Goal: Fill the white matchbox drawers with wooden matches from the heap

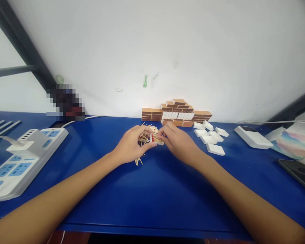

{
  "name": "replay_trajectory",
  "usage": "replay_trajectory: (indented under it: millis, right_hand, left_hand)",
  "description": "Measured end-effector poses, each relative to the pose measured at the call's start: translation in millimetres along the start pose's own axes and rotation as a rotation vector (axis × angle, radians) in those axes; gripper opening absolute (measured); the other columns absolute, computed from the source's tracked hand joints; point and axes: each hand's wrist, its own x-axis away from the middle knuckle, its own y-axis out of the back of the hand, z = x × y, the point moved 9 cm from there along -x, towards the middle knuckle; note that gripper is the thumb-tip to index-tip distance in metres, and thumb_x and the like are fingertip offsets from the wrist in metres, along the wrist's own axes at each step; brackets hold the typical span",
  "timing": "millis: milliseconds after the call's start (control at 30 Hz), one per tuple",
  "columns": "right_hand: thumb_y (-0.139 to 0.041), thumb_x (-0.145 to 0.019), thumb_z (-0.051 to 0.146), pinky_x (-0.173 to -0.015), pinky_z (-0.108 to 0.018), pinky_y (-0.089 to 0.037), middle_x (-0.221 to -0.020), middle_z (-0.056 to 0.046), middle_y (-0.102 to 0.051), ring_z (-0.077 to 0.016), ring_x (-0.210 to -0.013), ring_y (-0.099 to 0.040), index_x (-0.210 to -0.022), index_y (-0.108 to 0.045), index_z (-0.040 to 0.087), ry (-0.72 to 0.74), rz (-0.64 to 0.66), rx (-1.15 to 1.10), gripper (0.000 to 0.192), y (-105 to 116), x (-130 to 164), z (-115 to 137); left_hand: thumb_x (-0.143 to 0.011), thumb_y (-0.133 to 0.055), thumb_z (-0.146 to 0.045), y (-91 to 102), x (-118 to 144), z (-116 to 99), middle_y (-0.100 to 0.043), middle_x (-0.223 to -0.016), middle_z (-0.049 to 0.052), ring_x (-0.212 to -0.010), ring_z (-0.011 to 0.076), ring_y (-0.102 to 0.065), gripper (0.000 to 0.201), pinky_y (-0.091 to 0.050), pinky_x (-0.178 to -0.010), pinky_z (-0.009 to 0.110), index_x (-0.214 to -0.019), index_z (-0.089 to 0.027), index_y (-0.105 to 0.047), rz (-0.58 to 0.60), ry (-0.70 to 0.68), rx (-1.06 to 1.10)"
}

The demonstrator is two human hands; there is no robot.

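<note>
A small white matchbox tray (pixel 159 142) is gripped between the thumb and fingers of my left hand (pixel 129 145). Matches with red heads lie inside the tray. At its right end, my right hand (pixel 179 142) pinches at the matches with thumb and forefinger; the fingertips partly hide what they hold. A heap of loose matches (pixel 143 138) lies on the blue table, partly covered by my left hand, with a few sticks spread nearer to me.
Stacked matchboxes (pixel 178 115) stand against the wall. Several white trays (pixel 208 139) lie to their right. Further right are a white device (pixel 254 137), a tissue pack (pixel 289 142) and a phone (pixel 298 173). A power strip (pixel 27 162) lies at left on the blue table (pixel 147 200).
</note>
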Motion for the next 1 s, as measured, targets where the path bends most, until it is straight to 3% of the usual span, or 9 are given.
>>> replay_trajectory:
  millis: [200, 367, 433, 567, 733, 900, 1000]
  right_hand:
    - [-0.042, -0.106, 0.025, -0.077, -0.036, -0.049, -0.101, -0.009, -0.06, -0.0227, -0.087, -0.06, -0.102, -0.058, 0.021, 0.033, -0.05, -0.051, 0.017, 11, 0, 5]
    - [-0.047, -0.105, 0.025, -0.074, -0.035, -0.045, -0.097, -0.008, -0.062, -0.0223, -0.087, -0.061, -0.1, -0.06, 0.021, -0.018, -0.158, -0.065, 0.014, 24, 2, -8]
    - [-0.05, -0.103, 0.024, -0.073, -0.035, -0.044, -0.096, -0.008, -0.062, -0.0221, -0.085, -0.06, -0.099, -0.061, 0.02, -0.08, -0.164, -0.022, 0.012, 20, 2, -22]
    - [-0.059, -0.097, 0.025, -0.077, -0.035, -0.047, -0.1, -0.008, -0.063, -0.0216, -0.084, -0.061, -0.1, -0.064, 0.019, -0.193, -0.107, -0.029, 0.009, -4, -2, -51]
    - [-0.061, -0.096, 0.027, -0.084, -0.038, -0.049, -0.104, -0.011, -0.063, -0.0242, -0.094, -0.062, -0.101, -0.065, 0.016, -0.183, 0.004, -0.026, 0.012, -31, -9, -61]
    - [-0.059, -0.096, 0.021, -0.078, -0.035, -0.046, -0.096, -0.009, -0.063, -0.0218, -0.085, -0.06, -0.088, -0.063, 0.018, -0.219, 0.067, -0.02, 0.01, -31, -6, -69]
    - [-0.06, -0.096, 0.021, -0.074, -0.034, -0.045, -0.093, -0.008, -0.064, -0.0204, -0.08, -0.058, -0.086, -0.064, 0.018, -0.265, 0.031, -0.066, 0.01, -23, -6, -72]
  left_hand:
    - [-0.088, -0.079, -0.039, 4.4, -3, 8, -0.075, -0.112, 0.005, -0.104, 0.0261, -0.071, 0.032, -0.055, -0.092, 0.043, -0.112, -0.025, -0.064, -0.025, 0.03, -0.003]
    - [-0.087, -0.08, -0.037, 23.9, -8, 26, -0.077, -0.109, 0.004, -0.105, 0.0246, -0.074, 0.031, -0.056, -0.092, 0.039, -0.109, -0.024, -0.064, -0.169, 0.128, 0.014]
    - [-0.087, -0.08, -0.035, 29.6, -8, 33, -0.077, -0.109, 0.004, -0.105, 0.0238, -0.075, 0.029, -0.056, -0.093, 0.038, -0.108, -0.023, -0.064, -0.206, 0.15, 0.01]
    - [-0.086, -0.08, -0.035, 26.7, -10, 41, -0.077, -0.109, 0.004, -0.106, 0.024, -0.075, 0.03, -0.056, -0.093, 0.038, -0.107, -0.023, -0.063, -0.148, 0.131, 0.0]
    - [-0.086, -0.079, -0.036, 31.1, -10, 47, -0.077, -0.109, 0.005, -0.103, 0.0243, -0.075, 0.029, -0.055, -0.094, 0.039, -0.107, -0.023, -0.063, -0.196, 0.111, -0.055]
    - [-0.086, -0.079, -0.038, 21.4, -9, 45, -0.076, -0.11, 0.006, -0.104, 0.0263, -0.073, 0.031, -0.055, -0.092, 0.041, -0.107, -0.022, -0.062, -0.125, 0.088, -0.094]
    - [-0.086, -0.08, -0.039, 21.2, -8, 45, -0.076, -0.111, 0.006, -0.105, 0.0261, -0.073, 0.032, -0.055, -0.092, 0.04, -0.108, -0.023, -0.062, -0.133, 0.096, -0.105]
